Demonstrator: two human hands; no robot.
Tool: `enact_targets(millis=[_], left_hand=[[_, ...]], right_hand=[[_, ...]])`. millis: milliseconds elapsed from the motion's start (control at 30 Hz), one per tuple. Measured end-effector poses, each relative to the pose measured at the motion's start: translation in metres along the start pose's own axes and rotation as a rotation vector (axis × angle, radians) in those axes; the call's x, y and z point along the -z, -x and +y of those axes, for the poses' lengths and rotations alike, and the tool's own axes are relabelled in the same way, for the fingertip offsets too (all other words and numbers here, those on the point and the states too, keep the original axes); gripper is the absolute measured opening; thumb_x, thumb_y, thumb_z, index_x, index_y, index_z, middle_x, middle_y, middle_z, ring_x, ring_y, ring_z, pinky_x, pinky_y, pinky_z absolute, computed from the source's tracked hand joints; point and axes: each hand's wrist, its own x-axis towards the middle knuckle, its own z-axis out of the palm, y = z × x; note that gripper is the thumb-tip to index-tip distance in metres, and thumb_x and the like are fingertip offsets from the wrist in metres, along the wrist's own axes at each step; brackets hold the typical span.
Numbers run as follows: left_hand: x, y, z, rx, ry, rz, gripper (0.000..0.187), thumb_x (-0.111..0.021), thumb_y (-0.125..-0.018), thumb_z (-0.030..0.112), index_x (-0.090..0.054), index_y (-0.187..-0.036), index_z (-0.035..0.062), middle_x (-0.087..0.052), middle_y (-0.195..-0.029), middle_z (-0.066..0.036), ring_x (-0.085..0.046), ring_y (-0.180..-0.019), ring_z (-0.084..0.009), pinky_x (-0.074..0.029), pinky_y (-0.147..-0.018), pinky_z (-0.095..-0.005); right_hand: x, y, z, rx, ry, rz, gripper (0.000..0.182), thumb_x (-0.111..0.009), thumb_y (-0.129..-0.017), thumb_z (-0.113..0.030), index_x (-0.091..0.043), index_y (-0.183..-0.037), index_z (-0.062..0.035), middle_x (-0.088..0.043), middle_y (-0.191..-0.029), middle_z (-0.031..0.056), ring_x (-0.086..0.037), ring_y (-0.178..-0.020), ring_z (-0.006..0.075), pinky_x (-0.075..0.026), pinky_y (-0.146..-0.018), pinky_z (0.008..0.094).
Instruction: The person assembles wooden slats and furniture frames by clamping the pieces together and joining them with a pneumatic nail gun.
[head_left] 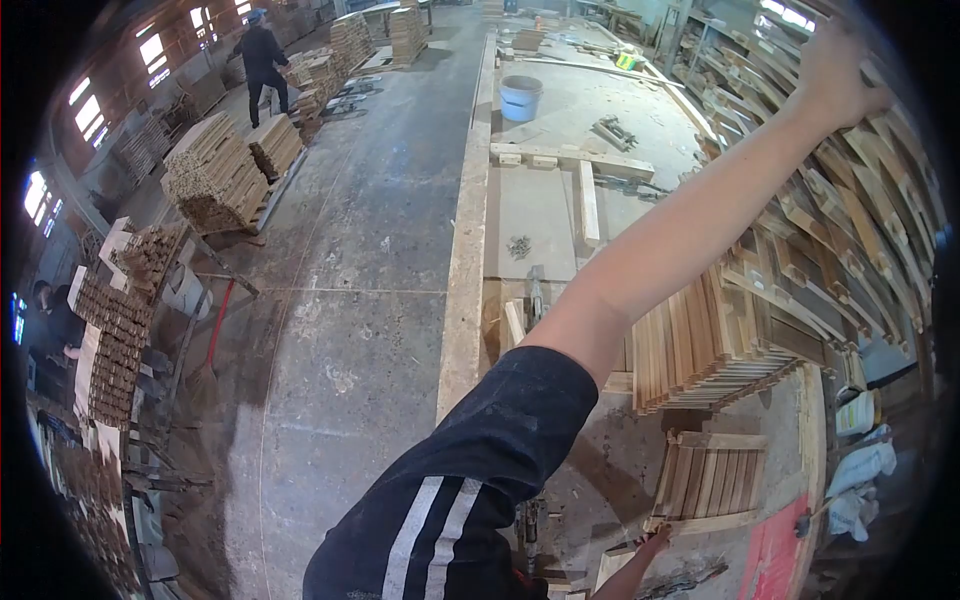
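My left arm stretches to the upper right, and my left hand (832, 80) is beside a large leaning stack of wooden slatted frames (800, 210). Its thumb sticks out apart from the fingers, whose tips fade into the dark image edge; no held object shows. Low in the view, my right hand (655, 541) is closed on the near corner of a small wooden slatted panel (712, 478). That panel lies tilted over the worktable (610, 470). Between the two hands stands a row of similar slatted panels (700, 340).
On the long table are a white bucket (520, 98), a wooden batten frame (588, 200), a pile of small fasteners (518, 246) and a nail gun (537, 290). Stacked wood (215, 175) and a red-handled broom (217, 325) stand left. A person (262, 65) stands farther back.
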Motion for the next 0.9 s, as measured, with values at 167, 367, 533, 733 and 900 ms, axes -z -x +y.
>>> enact_targets(millis=[167, 367, 533, 733, 900], left_hand=[[0.058, 0.004, 0.044, -0.116, -0.068, -0.187, 0.061, -0.062, -0.083, 0.035, -0.048, -0.126, -0.0055, -0.047, -0.128, -0.032, -0.044, -0.12, -0.0453, -0.036, -0.102, -0.0465], [0.059, 0.003, 0.035, -0.196, -0.106, -0.243, 0.062, -0.062, -0.083, 0.036, -0.048, -0.127, -0.005, -0.047, -0.129, -0.031, -0.045, -0.12, -0.0448, -0.036, -0.102, -0.046], [0.06, 0.0, 0.043, -0.166, -0.066, -0.241, 0.06, -0.063, -0.082, 0.035, -0.048, -0.126, -0.0043, -0.049, -0.125, -0.03, -0.046, -0.117, -0.0448, -0.037, -0.101, -0.0466], [0.066, 0.0, 0.049, -0.123, -0.025, -0.232, 0.058, -0.065, -0.081, 0.032, -0.05, -0.124, -0.0035, -0.051, -0.121, -0.03, -0.049, -0.113, -0.0449, -0.039, -0.098, -0.0473], [0.036, -0.003, 0.027, -0.008, 0.011, -0.17, 0.054, -0.069, -0.071, 0.031, -0.055, -0.112, -0.0012, -0.053, -0.116, -0.027, -0.05, -0.109, -0.0425, -0.041, -0.094, -0.0466]], right_hand=[[0.002, 0.015, -0.008, -0.022, -0.01, -0.02, 0.037, -0.043, -0.097, -0.042, -0.051, -0.11, -0.0076, -0.052, -0.071, 0.0101, -0.046, -0.054, 0.0218, -0.032, -0.044, 0.0404], [-0.006, 0.011, -0.001, 0.062, 0.017, 0.143, 0.049, -0.048, -0.09, -0.057, -0.047, -0.098, -0.009, -0.044, -0.062, 0.0063, -0.04, -0.047, 0.0195, -0.03, -0.04, 0.0353], [-0.001, 0.019, -0.008, 0.041, 0.073, 0.021, 0.048, -0.046, -0.095, -0.048, -0.053, -0.109, -0.0028, -0.058, -0.075, 0.0119, -0.053, -0.057, 0.0233, -0.038, -0.044, 0.04], [-0.003, -0.001, 0.004, 0.129, 0.092, 0.053, 0.052, -0.046, -0.094, -0.049, -0.053, -0.109, -0.0003, -0.059, -0.083, 0.0131, -0.054, -0.06, 0.0245, -0.041, -0.046, 0.0408], [-0.002, 0.021, -0.007, 0.069, 0.084, 0.067, 0.049, -0.047, -0.093, -0.052, -0.05, -0.108, -0.0049, -0.055, -0.078, 0.0112, -0.05, -0.057, 0.0226, -0.036, -0.044, 0.038]])
